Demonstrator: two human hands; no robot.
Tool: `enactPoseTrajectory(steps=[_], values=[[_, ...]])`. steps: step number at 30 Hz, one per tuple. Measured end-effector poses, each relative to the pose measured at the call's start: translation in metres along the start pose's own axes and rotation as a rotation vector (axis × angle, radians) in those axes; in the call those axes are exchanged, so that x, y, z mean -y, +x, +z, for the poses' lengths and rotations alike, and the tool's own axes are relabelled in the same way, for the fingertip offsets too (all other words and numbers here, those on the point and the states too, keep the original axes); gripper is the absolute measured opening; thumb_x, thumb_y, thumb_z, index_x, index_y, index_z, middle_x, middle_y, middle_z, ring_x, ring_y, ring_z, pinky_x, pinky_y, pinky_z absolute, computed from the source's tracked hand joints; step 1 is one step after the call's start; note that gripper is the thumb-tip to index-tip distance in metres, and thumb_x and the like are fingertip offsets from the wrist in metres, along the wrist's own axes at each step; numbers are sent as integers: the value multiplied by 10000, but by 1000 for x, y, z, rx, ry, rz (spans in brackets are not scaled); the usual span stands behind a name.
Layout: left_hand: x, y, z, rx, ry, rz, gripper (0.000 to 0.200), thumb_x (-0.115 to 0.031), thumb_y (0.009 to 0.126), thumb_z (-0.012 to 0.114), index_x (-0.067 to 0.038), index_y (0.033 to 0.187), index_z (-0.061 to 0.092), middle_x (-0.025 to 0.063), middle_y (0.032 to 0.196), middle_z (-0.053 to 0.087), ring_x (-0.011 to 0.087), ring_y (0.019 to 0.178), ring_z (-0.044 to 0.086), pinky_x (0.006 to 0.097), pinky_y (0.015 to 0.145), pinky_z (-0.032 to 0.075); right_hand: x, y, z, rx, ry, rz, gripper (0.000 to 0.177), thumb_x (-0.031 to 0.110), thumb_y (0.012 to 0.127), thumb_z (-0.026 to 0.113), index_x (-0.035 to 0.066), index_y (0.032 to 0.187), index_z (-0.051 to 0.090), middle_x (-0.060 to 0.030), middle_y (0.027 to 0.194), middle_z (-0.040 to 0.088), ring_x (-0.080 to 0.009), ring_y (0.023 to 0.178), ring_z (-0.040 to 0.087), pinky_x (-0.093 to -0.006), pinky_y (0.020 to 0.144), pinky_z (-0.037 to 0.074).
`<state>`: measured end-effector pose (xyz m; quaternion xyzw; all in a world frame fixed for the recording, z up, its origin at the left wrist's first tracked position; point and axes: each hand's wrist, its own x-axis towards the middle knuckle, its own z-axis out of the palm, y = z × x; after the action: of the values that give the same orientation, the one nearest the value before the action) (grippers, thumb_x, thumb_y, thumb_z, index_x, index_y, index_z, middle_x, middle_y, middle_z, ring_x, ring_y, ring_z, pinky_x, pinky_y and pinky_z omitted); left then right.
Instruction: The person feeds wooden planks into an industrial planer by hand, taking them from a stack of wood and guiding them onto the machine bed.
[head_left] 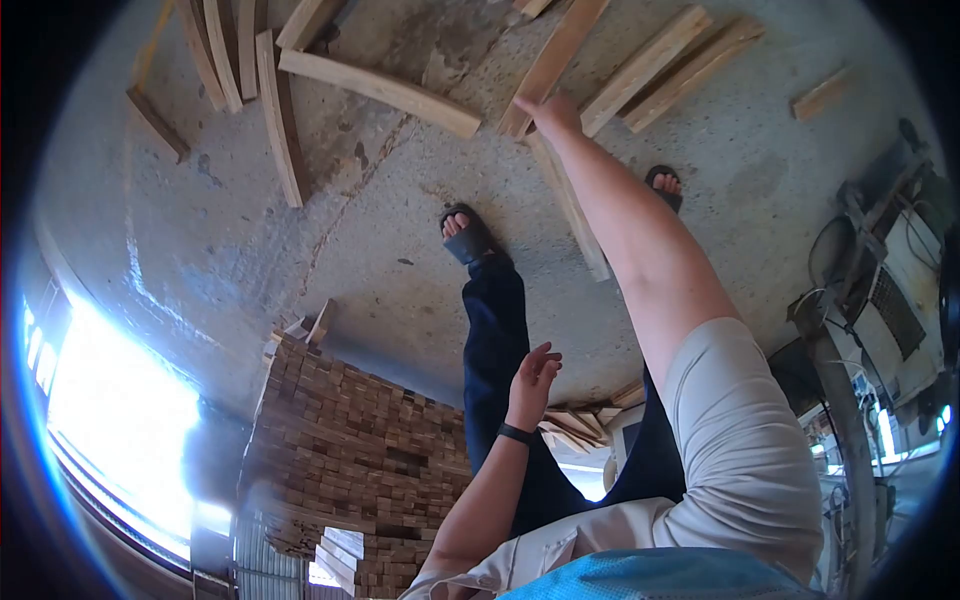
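Note:
My right hand [555, 114] reaches far out at the top and grips the near end of a wooden board [556, 62]. Its thumb side lies over the board's face; the other fingers are hidden. Just below that hand, another narrow board [568, 205] rests on the concrete floor. My left hand [533, 384], with a black band at the wrist, hangs in front of my left leg. Its fingers are loosely bent and apart, and nothing shows in them. To the right of my right hand lie two planks, a pale one [648, 68] and a browner one [692, 76].
More boards [380, 90] are scattered over the floor at upper left. A short wood piece [820, 94] lies at upper right. A large stack of wood ends [350, 430] stands at lower left, near a bright opening. Machinery [895, 300] with cables borders the right side.

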<state>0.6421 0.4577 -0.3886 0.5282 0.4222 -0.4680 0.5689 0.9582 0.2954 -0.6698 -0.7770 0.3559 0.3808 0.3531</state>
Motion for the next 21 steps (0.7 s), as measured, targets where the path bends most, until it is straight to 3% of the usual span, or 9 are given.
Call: enactPoseTrajectory(steps=[1,3,7,9,10,14,17,19,21], values=[[-1,1,-7,-6,-4,-13,398,-183,983,568,4,1329,508,146,1134,668,187,1005,646,302,876,508,0,12,18,12,-4,7,934,619,684,783,-96,1228,527,-255,1233,605,-374,1152,595,-395,956,495],[-8,4,-20,-35,2,-16,396,-164,979,576,8,1329,507,142,1135,666,180,1011,638,301,893,499,7,40,46,-378,24,-3,883,514,673,833,-137,1188,530,-284,1164,627,-391,1094,623,-400,922,519],[-34,15,-36,-37,-47,11,392,-160,977,584,7,1325,513,132,1131,665,169,1014,629,291,900,491,1,60,61,-335,114,59,788,398,696,829,-165,1156,527,-282,1075,658,-374,983,671,-399,813,551],[-48,30,-47,-45,-143,62,397,-184,984,580,0,1330,514,119,1131,663,162,1015,624,283,898,488,0,44,60,-365,417,-141,657,295,719,794,-153,1130,543,-251,1010,681,-327,871,695,-394,715,555],[-54,41,-53,-62,-176,64,404,-206,987,579,-3,1331,516,117,1137,660,159,1011,622,283,893,488,13,6,41,-150,509,-79,625,259,718,788,-124,1146,542,-203,1031,673,-248,887,679,-353,693,540],[-99,90,-83,-120,-212,97,448,-287,992,574,-7,1338,517,108,1143,654,156,996,617,287,875,488,-17,-98,19,248,746,-70,666,284,760,765,-20,1285,493,-133,1140,629,-215,1021,618,-369,818,510],[-130,118,-82,-135,-278,29,482,-350,979,587,3,1302,533,104,1119,651,170,952,629,303,843,500,-62,-163,21,467,731,-21,549,312,827,727,46,1262,525,-69,1070,639,-160,923,619,-337,776,512],[-134,132,-74,203,-429,-43,512,-382,963,602,15,1276,524,107,1084,646,190,917,641,330,818,514,-78,-185,19,528,744,4,547,335,835,731,46,1255,533,-63,1060,642,-152,908,617,-337,773,513],[-135,123,-63,247,-226,-51,570,-410,921,657,21,1262,507,123,1064,638,193,906,638,348,808,518,-115,-183,25,867,627,14,575,406,842,735,30,1237,553,-68,1041,651,-172,933,626,-353,786,519]])
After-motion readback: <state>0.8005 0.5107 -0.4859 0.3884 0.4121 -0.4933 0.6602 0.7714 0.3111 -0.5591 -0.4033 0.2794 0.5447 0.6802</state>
